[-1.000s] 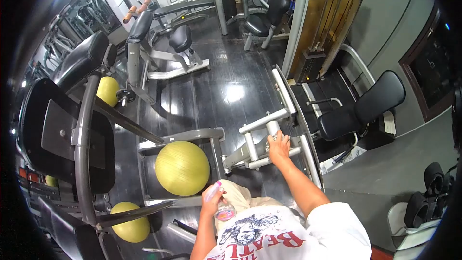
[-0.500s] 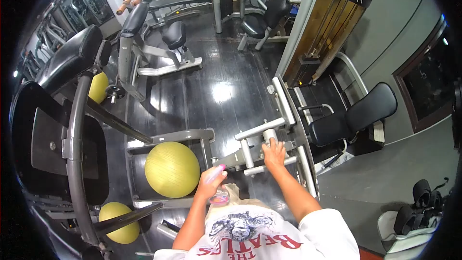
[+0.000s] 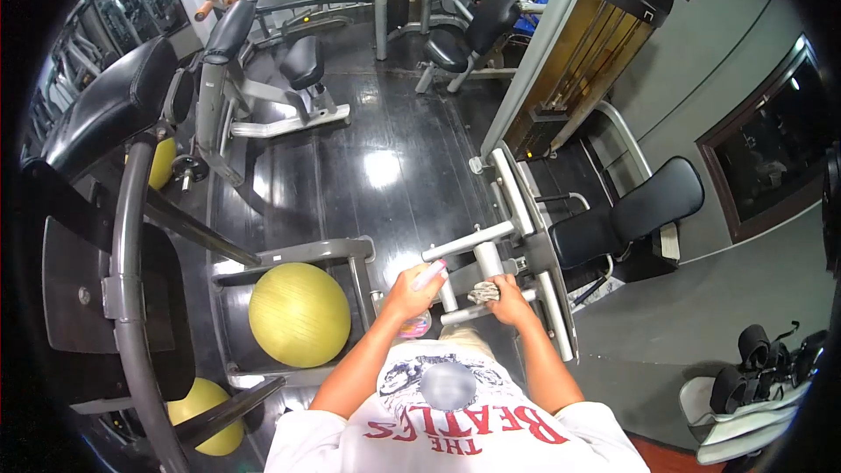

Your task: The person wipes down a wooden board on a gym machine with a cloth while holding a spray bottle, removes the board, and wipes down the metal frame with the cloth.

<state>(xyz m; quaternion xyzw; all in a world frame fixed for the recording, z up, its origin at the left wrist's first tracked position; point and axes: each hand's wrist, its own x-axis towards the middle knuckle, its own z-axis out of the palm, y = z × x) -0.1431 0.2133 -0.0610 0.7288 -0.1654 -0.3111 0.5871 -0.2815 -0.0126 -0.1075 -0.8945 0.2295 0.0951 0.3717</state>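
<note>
My left hand (image 3: 408, 298) is wrapped around a spray bottle with a pink-and-white top (image 3: 429, 275). The bottle's clear lower part with pink colouring shows below the fingers, in front of my shirt. In my right hand (image 3: 512, 300) is a crumpled greyish cloth (image 3: 483, 292), bunched between thumb and fingers. Both hands are over the near end of a machine's silver metal frame (image 3: 487, 263). Whether the cloth touches the metal tube under it I cannot tell.
A yellow exercise ball (image 3: 300, 315) rests inside a low metal frame to the left. A weight-stack machine (image 3: 578, 70) and its black padded seat (image 3: 583, 236) stand to the right. Black padded equipment (image 3: 114, 105) rises at far left. A white chair (image 3: 745, 420) holding black gear is lower right.
My right hand has lifted off the silver frame and drawn back, with the cloth now showing. My left hand has moved up and right with the spray bottle, closer to the right hand.
</note>
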